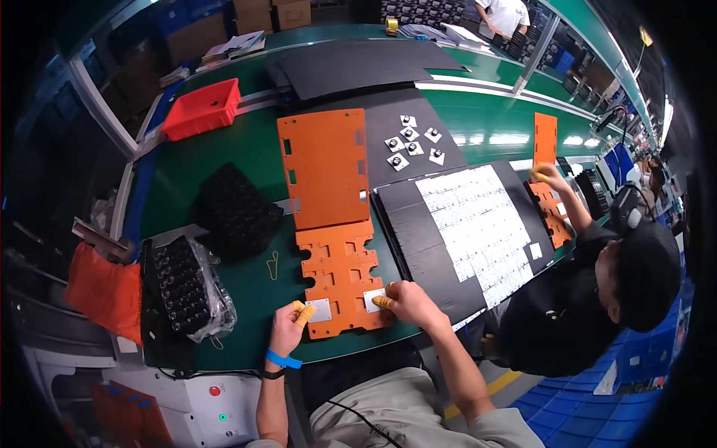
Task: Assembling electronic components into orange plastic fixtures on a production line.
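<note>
An orange fixture plate (pixel 340 280) with cut-outs and shallow recesses lies on the green bench in front of me, its raised orange lid (pixel 325 168) hinged open beyond it. At its near left corner my left hand (pixel 288 327), closed with yellow finger covers, pinches the edge of a flat white square plate (pixel 319 310). By the near right corner my right hand (pixel 412 304) is closed too, its covered thumb and finger on a second white square plate (pixel 373 300). Both squares lie in or over recesses; how fully they are seated I cannot tell.
Several white squares with black round parts (pixel 410 148) lie on a black sheet beyond. White panels (pixel 478 216) cover a black board to the right. Black trays (pixel 179 287) and a red bin (pixel 202 110) stand left. A co-worker (pixel 590 276) works close on the right.
</note>
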{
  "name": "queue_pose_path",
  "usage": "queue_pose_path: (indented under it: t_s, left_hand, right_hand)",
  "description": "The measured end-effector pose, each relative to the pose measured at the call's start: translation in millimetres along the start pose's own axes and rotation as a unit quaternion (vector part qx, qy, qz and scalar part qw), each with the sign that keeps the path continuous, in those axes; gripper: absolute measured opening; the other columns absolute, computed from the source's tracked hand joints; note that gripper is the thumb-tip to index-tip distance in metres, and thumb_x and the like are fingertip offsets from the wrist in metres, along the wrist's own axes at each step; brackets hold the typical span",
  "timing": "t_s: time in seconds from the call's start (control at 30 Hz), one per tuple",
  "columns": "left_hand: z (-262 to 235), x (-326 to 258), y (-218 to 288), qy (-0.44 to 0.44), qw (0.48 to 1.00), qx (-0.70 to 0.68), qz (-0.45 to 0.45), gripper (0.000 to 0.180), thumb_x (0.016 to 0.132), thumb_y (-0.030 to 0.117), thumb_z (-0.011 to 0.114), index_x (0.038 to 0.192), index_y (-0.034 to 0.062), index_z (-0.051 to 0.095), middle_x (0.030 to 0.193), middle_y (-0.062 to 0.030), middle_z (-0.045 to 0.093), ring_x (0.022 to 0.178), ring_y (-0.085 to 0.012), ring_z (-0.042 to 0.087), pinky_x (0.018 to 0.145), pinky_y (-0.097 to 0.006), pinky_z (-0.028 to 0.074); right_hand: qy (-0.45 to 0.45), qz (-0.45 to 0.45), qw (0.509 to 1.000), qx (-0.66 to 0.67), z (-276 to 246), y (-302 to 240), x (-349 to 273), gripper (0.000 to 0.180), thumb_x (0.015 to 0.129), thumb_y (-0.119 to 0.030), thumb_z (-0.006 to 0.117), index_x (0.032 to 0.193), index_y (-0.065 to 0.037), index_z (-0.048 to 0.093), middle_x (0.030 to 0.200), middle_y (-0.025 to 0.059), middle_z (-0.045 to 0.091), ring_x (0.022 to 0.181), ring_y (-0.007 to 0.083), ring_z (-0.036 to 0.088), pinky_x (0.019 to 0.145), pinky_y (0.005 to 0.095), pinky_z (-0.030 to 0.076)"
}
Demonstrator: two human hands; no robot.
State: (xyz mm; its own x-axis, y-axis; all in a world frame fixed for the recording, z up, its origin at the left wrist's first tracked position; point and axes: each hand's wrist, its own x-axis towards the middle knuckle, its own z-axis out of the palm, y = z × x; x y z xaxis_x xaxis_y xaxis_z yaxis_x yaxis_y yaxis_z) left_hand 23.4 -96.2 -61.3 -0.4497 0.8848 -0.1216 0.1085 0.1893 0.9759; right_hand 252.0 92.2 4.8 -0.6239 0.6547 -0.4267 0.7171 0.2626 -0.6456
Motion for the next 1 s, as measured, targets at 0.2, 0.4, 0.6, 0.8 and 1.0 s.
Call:
queue_pose_path:
  t_s: [0.2, 0.4, 0.6, 0.8, 1.0]
  left_hand:
    - [-10, 1, 5, -0.027, 0.999, 0.035, 0.015, 0.019, 0.096, 0.008, 0.065, 0.085, -0.0069, 0.06, 0.072, 0.0006, 0.058, 0.07, -0.0026, 0.051, 0.059, -0.023, 0.042]
    - [-10, 13, -10, -0.076, 0.997, -0.026, 0.012, 0.021, 0.097, 0.009, 0.063, 0.084, -0.0064, 0.061, 0.069, -0.0005, 0.056, 0.068, -0.003, 0.05, 0.058, -0.023, 0.042]
    - [-8, 12, -21, -0.051, 0.993, -0.107, 0.027, 0.016, 0.095, 0.005, 0.066, 0.086, -0.0074, 0.062, 0.072, -0.0019, 0.06, 0.069, -0.004, 0.053, 0.059, -0.024, 0.045]
    - [-8, 4, -11, -0.036, 0.995, -0.086, 0.024, 0.021, 0.099, 0.012, 0.061, 0.088, -0.0052, 0.062, 0.071, 0.0042, 0.055, 0.063, -0.0035, 0.048, 0.054, -0.023, 0.04]
    - [19, -13, 61, -0.139, 0.968, -0.199, -0.068, 0.013, 0.1, 0.009, 0.059, 0.097, -0.0017, 0.065, 0.079, 0.0045, 0.056, 0.072, -0.0016, 0.051, 0.056, -0.02, 0.04]
  right_hand:
    - [-0.013, 0.005, 1.0, 0.004, 4, -3, 4, 0.029, 0.089, -0.021, 0.07, 0.103, 0.005, 0.069, 0.09, 0.023, 0.071, 0.087, 0.0366, 0.069, 0.078, 0.0412, 0.054]
    - [-0.034, 0.042, 0.996, 0.073, 8, 10, 9, 0.026, 0.09, -0.017, 0.069, 0.101, 0.007, 0.069, 0.087, 0.02, 0.072, 0.086, 0.0302, 0.071, 0.077, 0.0384, 0.053]
    - [-0.009, 0.019, 0.999, 0.045, 11, 12, 10, 0.022, 0.091, -0.014, 0.067, 0.099, 0.007, 0.069, 0.083, 0.0179, 0.072, 0.081, 0.0291, 0.07, 0.076, 0.0378, 0.053]
    - [-0.014, -0.001, 0.999, 0.052, 7, 8, 7, 0.019, 0.093, -0.01, 0.066, 0.092, 0.009, 0.066, 0.076, 0.0126, 0.07, 0.07, 0.0153, 0.064, 0.066, 0.0334, 0.05]
    - [-0.001, -0.001, 0.999, 0.05, 7, 14, 10, 0.02, 0.09, -0.012, 0.067, 0.093, 0.008, 0.068, 0.079, 0.0168, 0.071, 0.073, 0.0251, 0.068, 0.07, 0.0357, 0.053]
